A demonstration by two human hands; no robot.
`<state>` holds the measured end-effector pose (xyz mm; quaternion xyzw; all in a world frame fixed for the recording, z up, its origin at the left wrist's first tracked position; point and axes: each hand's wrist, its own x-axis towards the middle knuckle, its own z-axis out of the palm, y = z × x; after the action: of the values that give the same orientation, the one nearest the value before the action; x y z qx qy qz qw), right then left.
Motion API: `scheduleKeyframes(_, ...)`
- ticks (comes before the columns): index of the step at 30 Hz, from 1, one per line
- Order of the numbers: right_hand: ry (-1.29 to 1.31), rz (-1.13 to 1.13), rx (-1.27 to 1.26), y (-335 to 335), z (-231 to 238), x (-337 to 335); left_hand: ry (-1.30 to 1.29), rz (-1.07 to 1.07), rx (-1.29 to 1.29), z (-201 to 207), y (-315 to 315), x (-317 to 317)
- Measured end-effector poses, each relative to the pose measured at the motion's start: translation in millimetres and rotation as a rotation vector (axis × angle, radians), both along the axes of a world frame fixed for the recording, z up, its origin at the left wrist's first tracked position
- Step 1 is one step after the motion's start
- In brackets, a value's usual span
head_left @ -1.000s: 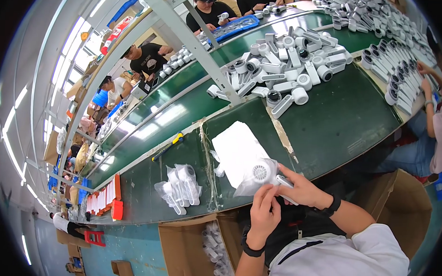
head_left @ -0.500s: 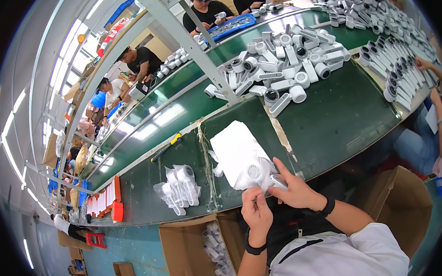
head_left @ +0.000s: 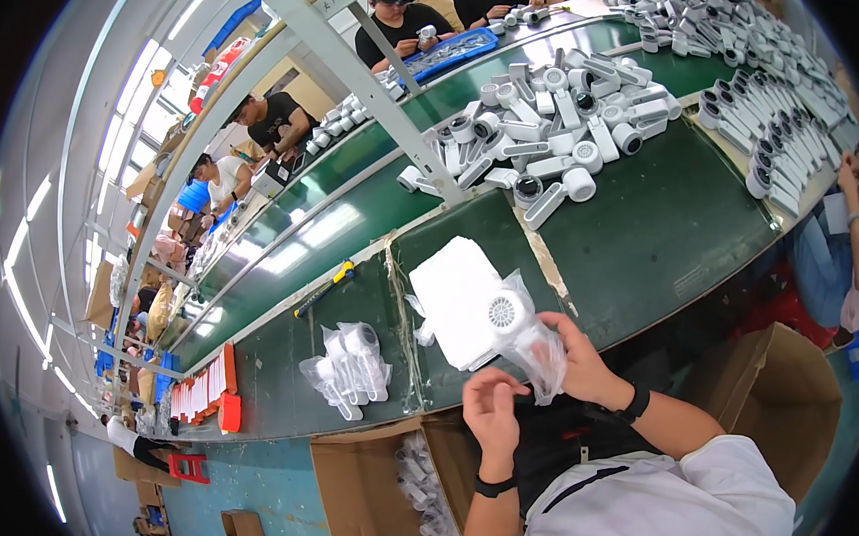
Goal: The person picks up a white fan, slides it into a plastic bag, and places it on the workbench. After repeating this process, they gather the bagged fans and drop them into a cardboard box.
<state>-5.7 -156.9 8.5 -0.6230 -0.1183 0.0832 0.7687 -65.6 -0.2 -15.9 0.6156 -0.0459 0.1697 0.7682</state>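
Holding the left hand (head_left: pixel 493 413) empty, fingers loosely curled, apart from the bagged fan (head_left: pixel 505 312). Probably handling light, with a stiff body inside soft, slippery film and a breakable grille, so calling for a hold on the handle; sitting up and right of the left hand, over the right edge of the white stack (head_left: pixel 450 293). Gripping the film-covered handle end with the right hand (head_left: pixel 588 373), at the fan's right.

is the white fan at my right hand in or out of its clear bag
In: the clear bag shows around the white fan, held in your right hand.
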Motion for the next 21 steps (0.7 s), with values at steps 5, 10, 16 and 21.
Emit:
scheduleKeyframes(5,-0.143,0.000,-0.199,14.8,10.1,-15.0,0.247,-0.154,-0.307,3.8,-14.8,3.7)
scheduleKeyframes(10,-0.537,-0.343,-0.412,30.5,22.8,-14.6,0.380,-0.216,-0.538,15.0,-7.3,1.7)
scheduleKeyframes(16,-0.588,-0.183,-0.290,35.7,10.8,-8.0,0.194,-0.033,-0.618,27.8,49.8,-16.2)
scheduleKeyframes(21,-0.502,0.066,-0.315,28.4,-1.8,-4.7,0.118,0.578,-0.218,51.5,119.9,-38.3)
